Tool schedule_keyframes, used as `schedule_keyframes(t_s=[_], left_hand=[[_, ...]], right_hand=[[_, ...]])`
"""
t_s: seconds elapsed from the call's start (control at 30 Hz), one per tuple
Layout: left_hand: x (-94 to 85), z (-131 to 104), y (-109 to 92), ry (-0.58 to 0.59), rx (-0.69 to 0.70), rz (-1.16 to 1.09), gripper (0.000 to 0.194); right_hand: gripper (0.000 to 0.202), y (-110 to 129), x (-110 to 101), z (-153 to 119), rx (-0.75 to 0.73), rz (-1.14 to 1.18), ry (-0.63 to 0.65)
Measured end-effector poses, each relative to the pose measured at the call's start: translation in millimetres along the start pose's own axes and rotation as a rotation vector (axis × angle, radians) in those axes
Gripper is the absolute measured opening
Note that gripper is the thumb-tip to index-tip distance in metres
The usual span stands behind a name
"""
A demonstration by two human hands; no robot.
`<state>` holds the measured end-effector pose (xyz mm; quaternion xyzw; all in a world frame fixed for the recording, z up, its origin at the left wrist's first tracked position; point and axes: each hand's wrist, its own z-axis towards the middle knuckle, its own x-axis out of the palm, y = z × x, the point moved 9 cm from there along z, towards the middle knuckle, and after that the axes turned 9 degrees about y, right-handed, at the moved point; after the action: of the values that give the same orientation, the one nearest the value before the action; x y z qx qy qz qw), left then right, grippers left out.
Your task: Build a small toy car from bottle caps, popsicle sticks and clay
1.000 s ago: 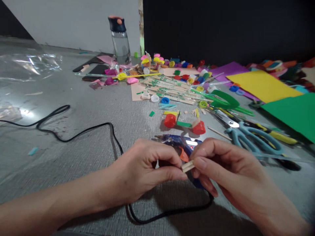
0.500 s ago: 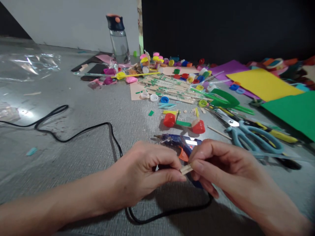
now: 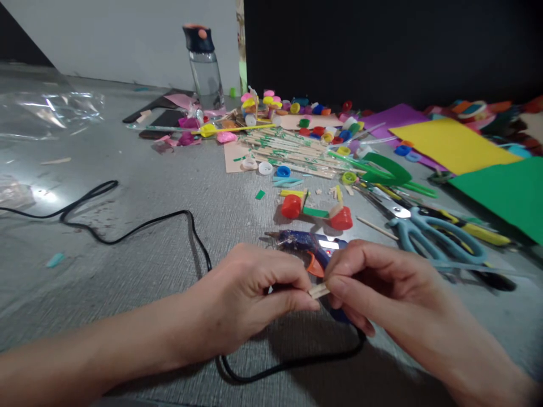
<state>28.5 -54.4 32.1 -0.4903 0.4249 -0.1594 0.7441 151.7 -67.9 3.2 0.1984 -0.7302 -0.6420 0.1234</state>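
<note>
Two short pale wooden stick pieces lie side by side between my hands. My left hand pinches their left end between thumb and forefinger. The other end is pinched by my right hand, whose fingers hide part of it. Just behind the hands, a dark blue glue gun with an orange trigger lies on the table, its handle partly covered by my right hand. Beyond it sits a small assembly of red bottle caps joined by a green strip.
Light-blue scissors and a yellow cutter lie at right. Wrapped wooden sticks, loose caps and coloured sheets spread behind. A water bottle stands at the back. A black cord loops across the grey table.
Both hands keep their pinch on the stick pieces. They have barely shifted; the view has moved very slightly.
</note>
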Motion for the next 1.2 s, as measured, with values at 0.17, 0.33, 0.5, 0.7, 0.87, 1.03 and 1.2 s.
schedule_keyframes(t_s=[0.17, 0.33, 0.5, 0.7, 0.87, 1.03, 1.2], left_hand=[[-2.0, -0.4, 13.6, 0.026, -0.183, -0.184, 0.011], [2.7, -1.6, 19.8, 0.057, -0.3, -0.397, 0.017], [5.6, -3.4, 26.0, 0.04, -0.364, -0.5, 0.024], [3.9, -2.7, 27.5, 0.02, -0.384, -0.516, 0.024], [4.1, -2.7, 24.7, 0.057, -0.369, -0.486, 0.026], [-5.0, -2.0, 21.1, 0.055, -0.36, -0.377, 0.017], [-5.2, -2.8, 21.3, 0.119, -0.394, -0.342, 0.014]], right_hand=[[0.023, -1.4, -1.9, 0.4, -0.003, 0.028, -0.002], [0.018, 1.3, -3.1, -0.5, -0.037, 0.025, -0.026], [0.02, 5.0, -5.3, -1.3, -0.067, 0.056, -0.027], [0.011, 7.8, -8.8, -1.9, -0.022, -0.069, -0.064], [0.012, 11.8, -5.2, -0.9, -0.048, -0.13, -0.055], [0.009, 15.5, -9.0, -1.1, -0.082, -0.195, -0.083], [0.008, 29.1, -7.9, -0.8, -0.172, -0.358, -0.128]])
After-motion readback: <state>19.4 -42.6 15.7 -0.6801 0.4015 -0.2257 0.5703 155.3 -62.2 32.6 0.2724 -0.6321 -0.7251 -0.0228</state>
